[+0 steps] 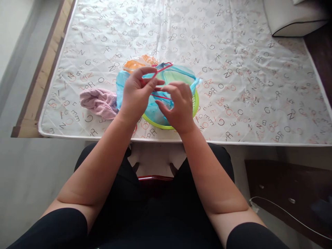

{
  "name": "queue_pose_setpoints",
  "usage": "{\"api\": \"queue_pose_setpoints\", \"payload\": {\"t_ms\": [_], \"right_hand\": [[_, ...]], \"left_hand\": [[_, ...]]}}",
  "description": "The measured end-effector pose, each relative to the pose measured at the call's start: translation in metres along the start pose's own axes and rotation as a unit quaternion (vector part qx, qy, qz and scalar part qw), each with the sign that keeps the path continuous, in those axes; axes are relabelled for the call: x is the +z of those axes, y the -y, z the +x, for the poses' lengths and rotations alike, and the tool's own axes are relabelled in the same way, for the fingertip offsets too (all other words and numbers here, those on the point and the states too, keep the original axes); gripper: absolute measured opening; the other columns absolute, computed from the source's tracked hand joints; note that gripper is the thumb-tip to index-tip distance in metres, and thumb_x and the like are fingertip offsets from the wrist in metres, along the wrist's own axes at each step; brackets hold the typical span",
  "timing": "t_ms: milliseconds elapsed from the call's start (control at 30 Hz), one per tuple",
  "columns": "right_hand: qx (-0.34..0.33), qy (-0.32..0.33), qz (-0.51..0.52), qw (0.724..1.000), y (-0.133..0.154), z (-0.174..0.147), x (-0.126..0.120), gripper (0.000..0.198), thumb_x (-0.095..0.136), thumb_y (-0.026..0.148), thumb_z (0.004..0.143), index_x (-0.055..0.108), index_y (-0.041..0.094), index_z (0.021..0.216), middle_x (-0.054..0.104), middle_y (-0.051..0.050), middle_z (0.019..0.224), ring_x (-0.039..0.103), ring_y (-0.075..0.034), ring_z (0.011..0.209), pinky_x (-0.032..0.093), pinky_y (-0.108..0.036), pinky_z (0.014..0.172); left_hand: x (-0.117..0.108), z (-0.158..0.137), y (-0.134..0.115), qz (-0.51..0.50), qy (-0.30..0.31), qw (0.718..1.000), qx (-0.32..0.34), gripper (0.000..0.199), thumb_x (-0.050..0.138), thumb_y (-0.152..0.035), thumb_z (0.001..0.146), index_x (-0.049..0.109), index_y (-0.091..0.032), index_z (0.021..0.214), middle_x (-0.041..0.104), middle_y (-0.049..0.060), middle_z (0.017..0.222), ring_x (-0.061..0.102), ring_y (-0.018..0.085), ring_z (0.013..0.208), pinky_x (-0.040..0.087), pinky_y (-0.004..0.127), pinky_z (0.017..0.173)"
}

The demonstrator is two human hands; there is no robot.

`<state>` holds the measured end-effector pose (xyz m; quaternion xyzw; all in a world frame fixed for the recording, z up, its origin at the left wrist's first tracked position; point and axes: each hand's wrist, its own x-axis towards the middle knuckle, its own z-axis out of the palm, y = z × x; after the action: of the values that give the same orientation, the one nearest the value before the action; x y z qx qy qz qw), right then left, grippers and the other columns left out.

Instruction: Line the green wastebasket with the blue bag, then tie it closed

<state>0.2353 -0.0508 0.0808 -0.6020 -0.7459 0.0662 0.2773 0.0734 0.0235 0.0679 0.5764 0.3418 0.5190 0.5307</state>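
Observation:
A thin red cord (164,68) loops up behind my hands and runs between them. My left hand (137,91) is closed, with the cord pinched between thumb and fingers. My right hand (181,105) has curled fingers with the cord running into them; its thumb stands a little apart. Under and behind both hands lies a crumpled, see-through blue plastic bag (178,71). It rests in and over a lime-green basket (196,105) with a lattice side. My hands hide part of the cord and bag.
A pink cloth (100,103) lies bunched left of the bag. Orange-and-white plastic packaging (135,64) sits behind it. All rest on a white, letter-printed mattress (246,86), its front edge just before my knees. A pale block-shaped object (293,20) is at the far right.

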Motion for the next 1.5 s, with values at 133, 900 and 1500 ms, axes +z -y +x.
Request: {"api": "queue_pose_setpoints", "payload": {"t_ms": [133, 900, 1500], "right_hand": [[0.041, -0.024, -0.005, 0.999, 0.006, 0.000, 0.002, 0.044, 0.056, 0.053, 0.107, 0.063, 0.028, 0.142, 0.058, -0.015, 0.154, 0.044, -0.039, 0.155, 0.033, -0.067, 0.129], [0.093, 0.055, 0.046, 0.993, -0.046, 0.004, 0.010, 0.031, 0.073, 0.043, 0.095, 0.073, 0.023, 0.118, 0.073, -0.013, 0.124, 0.064, -0.036, 0.123, 0.042, -0.063, 0.117], [0.070, 0.074, 0.009, 0.995, -0.026, 0.006, 0.025, 0.042, 0.060, 0.046, 0.105, 0.062, 0.035, 0.146, 0.064, -0.009, 0.154, 0.053, -0.041, 0.147, 0.032, -0.075, 0.122]], "left_hand": [[-0.004, -0.002, -0.006, -0.006, -0.019, 1.000, 0.004, 0.033, 0.062, -0.058, 0.107, 0.061, -0.033, 0.128, 0.080, 0.003, 0.113, 0.079, 0.022, 0.106, 0.063, 0.032, 0.079], [-0.023, 0.000, -0.045, 0.002, -0.080, 0.994, 0.077, 0.017, 0.066, -0.045, 0.110, 0.064, -0.029, 0.114, 0.074, -0.008, 0.089, 0.037, 0.005, 0.049, 0.027, 0.027, 0.042], [0.026, -0.033, -0.090, -0.154, 0.271, 0.949, -0.044, 0.010, 0.068, -0.016, 0.082, 0.078, -0.019, 0.080, 0.041, -0.003, 0.054, 0.024, 0.005, 0.038, 0.017, 0.025, 0.039]]}}
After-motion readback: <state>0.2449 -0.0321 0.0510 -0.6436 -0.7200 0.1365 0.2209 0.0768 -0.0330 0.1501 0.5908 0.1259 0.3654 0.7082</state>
